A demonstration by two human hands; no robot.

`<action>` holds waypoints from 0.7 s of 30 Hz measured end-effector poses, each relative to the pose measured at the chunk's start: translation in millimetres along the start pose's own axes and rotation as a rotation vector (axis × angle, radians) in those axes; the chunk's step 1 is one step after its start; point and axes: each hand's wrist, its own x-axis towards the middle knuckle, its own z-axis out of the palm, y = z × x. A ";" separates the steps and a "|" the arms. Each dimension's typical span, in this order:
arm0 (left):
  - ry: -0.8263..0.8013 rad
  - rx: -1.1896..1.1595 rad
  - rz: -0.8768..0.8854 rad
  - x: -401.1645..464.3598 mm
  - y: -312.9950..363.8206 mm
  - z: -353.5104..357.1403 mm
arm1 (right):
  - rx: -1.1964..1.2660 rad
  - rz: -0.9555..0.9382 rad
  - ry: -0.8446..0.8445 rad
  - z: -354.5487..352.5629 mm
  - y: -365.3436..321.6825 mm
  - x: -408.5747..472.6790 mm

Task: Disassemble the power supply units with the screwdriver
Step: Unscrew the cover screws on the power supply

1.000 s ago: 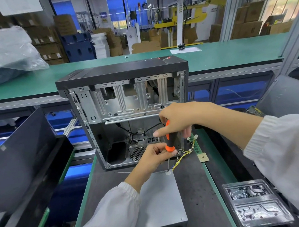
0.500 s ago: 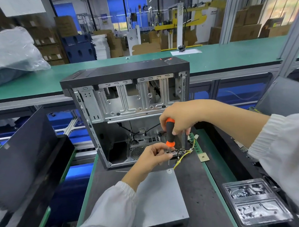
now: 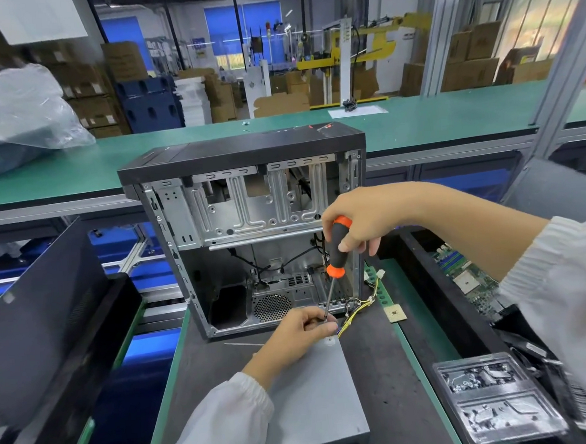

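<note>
Power supply unit point(image 3: 312, 395), a flat grey metal box, lies on the dark worktop point(image 3: 385, 379) before the open case; the orange-and-black screwdriver point(image 3: 336, 253), clamped in right-hand fingers point(image 3: 346, 244), has lifted off its corner, left-hand fingers point(image 3: 324, 327) pinched at the tip, suggesting a freed screw.

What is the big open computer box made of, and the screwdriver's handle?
The computer case looks like bare stamped sheet metal inside: silvery, shiny, with pressed ribs and holes; its top looks like matte black plastic. The screwdriver handle looks like black and orange plastic or rubber, and its thin shaft shines like steel.
</note>
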 end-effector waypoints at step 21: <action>0.022 -0.283 -0.283 -34.0 23.7 8.8 | -0.189 0.006 0.004 41.6 -12.2 -50.0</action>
